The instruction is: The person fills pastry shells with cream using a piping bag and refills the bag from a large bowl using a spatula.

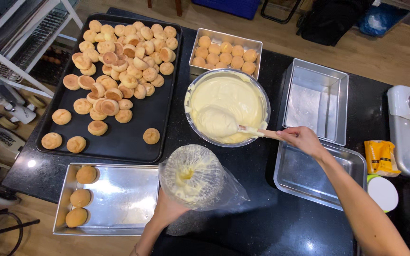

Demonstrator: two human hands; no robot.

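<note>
The left hand (167,211) is holding a clear piping bag (193,178) upright from below, its grip wrapped around the bag's lower part with the mouth folded open and facing up; a little pale cream is already sitting inside, so filling is under way but the bag is looking far from full. The right hand (302,140) is gripping the wooden handle of a spatula (228,125), fingers clamped around the handle's end, while the spatula's blade is lying loaded in the cream of the steel bowl (227,106). The bowl is still holding a deep mass of cream, so most of it is waiting to be moved. The bag is standing just in front of the bowl, near its rim, and the loaded blade is sitting well inside the bowl, apart from the bag's mouth. On the black tray (124,142) a large heap of small buns (115,71) is lying loose. Three buns are sitting in the near-left pan (119,201), and a small pan (224,54) behind the bowl is holding two rows of them. Whether any are filled I cannot tell. Two more pans (319,137) on the right of the dark desk (271,223) are holding no buns.
</note>
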